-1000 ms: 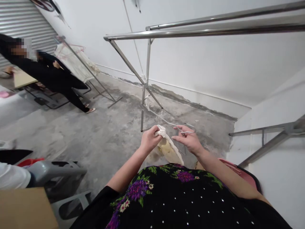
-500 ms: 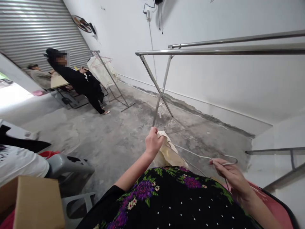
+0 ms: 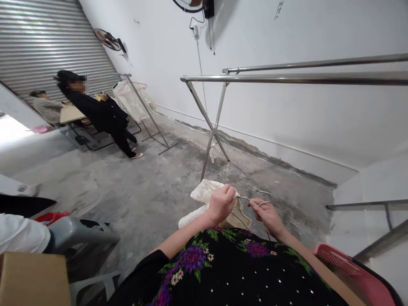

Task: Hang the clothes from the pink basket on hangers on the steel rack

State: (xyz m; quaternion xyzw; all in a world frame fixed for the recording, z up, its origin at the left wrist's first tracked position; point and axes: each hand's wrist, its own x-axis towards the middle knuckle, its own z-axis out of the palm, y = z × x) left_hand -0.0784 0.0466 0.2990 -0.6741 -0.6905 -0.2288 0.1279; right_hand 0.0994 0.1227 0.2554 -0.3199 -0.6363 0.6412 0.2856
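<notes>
My left hand (image 3: 221, 205) is closed on a cream lace garment (image 3: 207, 193), which bunches out to the left of my fist and hangs down in front of my floral black top. Just to its right, my right hand (image 3: 266, 213) pinches the hook of a thin white wire hanger (image 3: 259, 198). The hanger's wires run down between my two hands, partly behind the cloth. Both hands are close together, low in the head view.
A steel clothes rail (image 3: 287, 77) on crossed legs stands ahead by the white wall. A pink basket (image 3: 350, 267) sits at my right, a cardboard box (image 3: 32, 278) and grey plastic chair (image 3: 83, 233) at my left. A person in black (image 3: 102, 114) bends at a table far left.
My right hand, which had swung out to the right with the hanger, has come back in beside my left hand. The garment now bunches out more to the left.
</notes>
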